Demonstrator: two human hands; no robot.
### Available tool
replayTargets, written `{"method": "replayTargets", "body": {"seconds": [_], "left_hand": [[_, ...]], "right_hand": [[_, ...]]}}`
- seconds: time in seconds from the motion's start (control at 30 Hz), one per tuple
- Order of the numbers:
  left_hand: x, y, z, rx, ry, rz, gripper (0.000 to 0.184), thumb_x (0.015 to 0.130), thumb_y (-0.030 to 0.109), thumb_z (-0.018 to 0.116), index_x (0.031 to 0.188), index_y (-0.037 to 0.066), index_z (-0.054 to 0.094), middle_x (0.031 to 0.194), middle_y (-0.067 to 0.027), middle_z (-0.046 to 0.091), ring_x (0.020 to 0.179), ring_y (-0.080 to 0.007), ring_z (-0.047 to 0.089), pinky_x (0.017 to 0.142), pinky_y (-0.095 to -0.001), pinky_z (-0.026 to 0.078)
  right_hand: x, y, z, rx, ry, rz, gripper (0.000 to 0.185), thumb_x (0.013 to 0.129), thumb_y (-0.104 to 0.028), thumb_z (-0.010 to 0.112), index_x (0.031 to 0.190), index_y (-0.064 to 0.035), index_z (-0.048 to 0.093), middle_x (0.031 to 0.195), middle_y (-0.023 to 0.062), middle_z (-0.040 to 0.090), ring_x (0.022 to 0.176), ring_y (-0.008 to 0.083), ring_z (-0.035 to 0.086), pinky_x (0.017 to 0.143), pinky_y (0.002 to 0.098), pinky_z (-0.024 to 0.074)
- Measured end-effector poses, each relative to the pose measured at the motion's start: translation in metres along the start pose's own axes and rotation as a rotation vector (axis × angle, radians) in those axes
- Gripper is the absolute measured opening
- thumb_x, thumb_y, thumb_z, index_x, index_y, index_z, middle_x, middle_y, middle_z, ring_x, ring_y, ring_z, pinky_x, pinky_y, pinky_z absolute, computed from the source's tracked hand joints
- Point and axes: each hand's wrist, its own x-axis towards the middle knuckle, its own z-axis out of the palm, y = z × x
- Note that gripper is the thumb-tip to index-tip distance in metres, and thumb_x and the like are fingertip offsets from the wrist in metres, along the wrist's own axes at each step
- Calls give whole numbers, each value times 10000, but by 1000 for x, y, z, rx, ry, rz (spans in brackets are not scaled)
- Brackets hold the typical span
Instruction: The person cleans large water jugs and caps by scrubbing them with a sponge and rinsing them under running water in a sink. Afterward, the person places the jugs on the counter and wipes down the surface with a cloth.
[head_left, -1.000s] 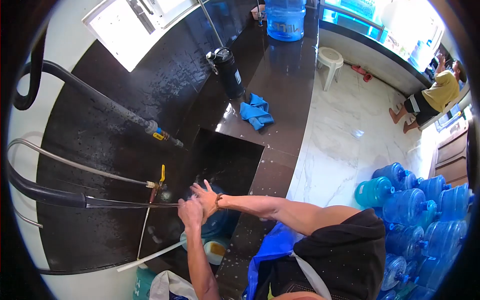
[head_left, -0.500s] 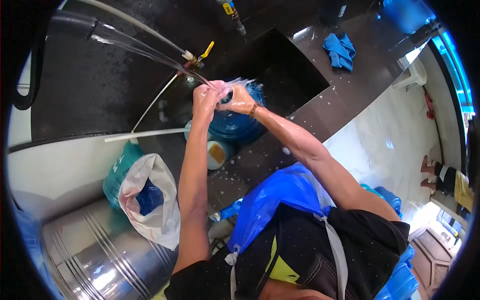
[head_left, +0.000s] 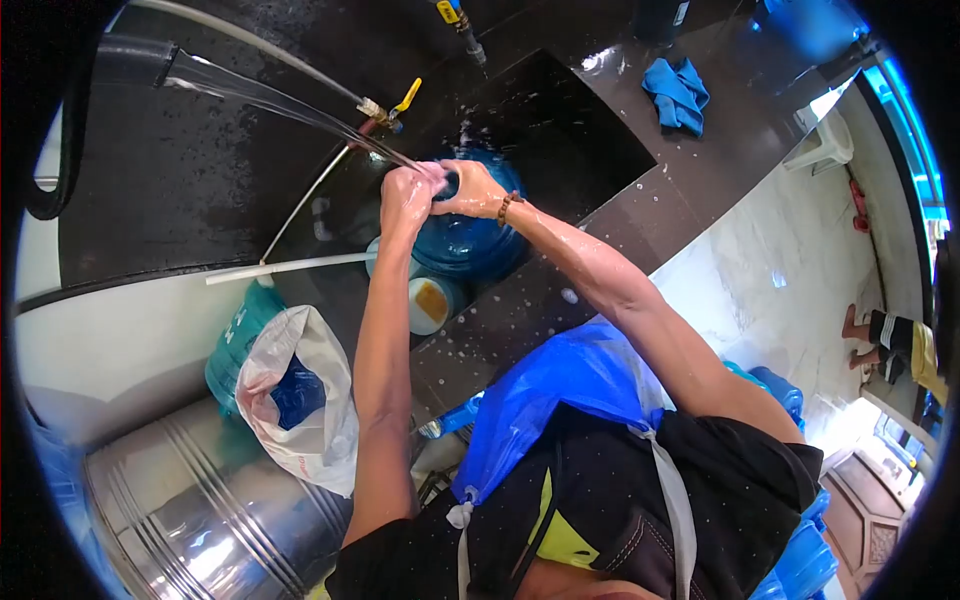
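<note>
A stream of water from the black hose (head_left: pixel 135 60) runs onto my hands above the dark sink (head_left: pixel 570 140). My left hand (head_left: pixel 406 200) is closed at the mouth of a big blue water jug (head_left: pixel 470 235), and what its fingers hold is hidden. Curled around the jug's neck from the other side is my right hand (head_left: pixel 475 190), with a beaded bracelet at the wrist. The jug stands upright in the sink, beside a white container (head_left: pixel 430 305) with a brown patch.
A yellow-handled valve (head_left: pixel 405 97) and a white pipe (head_left: pixel 290 268) lie left of the sink. A blue cloth (head_left: pixel 677 95) rests on the counter. An open white sack (head_left: pixel 300 390) stands by a steel drum (head_left: pixel 210 500). A person's legs (head_left: pixel 865 335) show at right.
The view has swung down and right since the first frame. My hands have come together around the jug's mouth; over the last half second they barely moved.
</note>
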Motion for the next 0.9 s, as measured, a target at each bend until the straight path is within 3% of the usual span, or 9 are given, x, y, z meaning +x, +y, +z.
{"method": "replayTargets", "body": {"seconds": [0.03,0.2,0.33,0.37,0.47,0.57,0.7,0.83,0.9], "left_hand": [[-2,8,6,34,109,7,178,817,75,632,888,-52,734,817,-199,718,773,-283,710,714,-381,535],[1,13,23,784,188,88,360,890,296,593,894,-40,723,996,-317,685,893,-457,683,802,-509,542],[8,2,40,964,65,56,456,910,390,570,866,-36,724,968,-328,666,873,-459,676,814,-504,547],[9,-8,36,975,17,176,436,906,389,576,841,-12,735,950,-334,663,861,-458,678,814,-499,546],[1,-15,28,798,-79,391,298,884,269,617,824,-1,727,996,-270,681,902,-416,681,853,-449,543],[-11,3,21,443,58,491,141,841,101,664,881,-14,735,968,-175,717,995,-322,684,902,-379,529],[-7,10,10,-282,86,-62,264,813,9,682,1065,-69,703,992,-145,730,910,-195,693,867,-309,532],[-4,9,9,-397,119,-72,205,832,-17,669,1030,-43,715,959,-122,725,885,-173,688,825,-304,567],[-2,6,14,-219,169,-129,174,824,-36,656,984,-37,725,968,-109,724,855,-161,678,799,-297,575]], "right_hand": [[-1,-2,0,-67,29,20,634,634,-296,840,1173,0,683,1144,202,711,1080,344,672,991,390,492],[3,7,0,11,-90,113,690,636,-350,833,1211,-9,664,1158,237,690,1126,369,639,1035,396,460],[-15,51,23,-718,73,-71,909,596,-617,792,1312,-87,609,1463,274,459,1412,468,350,1139,701,154],[-17,51,16,-634,-20,-43,980,610,-672,753,1387,-114,540,1576,255,278,1485,500,129,1082,786,-44],[-20,57,18,-550,130,-238,895,632,-512,814,1364,-72,546,1353,273,553,1354,440,441,1114,679,238],[-5,42,13,18,26,-61,771,626,-368,836,1279,-31,600,1134,245,680,1107,400,640,980,517,471],[5,10,10,56,-7,-80,593,620,-284,844,1123,-13,686,1075,205,713,953,368,701,867,421,541],[6,19,12,180,49,-264,562,624,-293,843,1099,-29,701,1066,175,732,979,285,712,902,385,541],[4,16,8,163,33,-143,564,588,-294,855,1067,-34,710,1057,168,730,1000,279,700,908,392,533]]}}
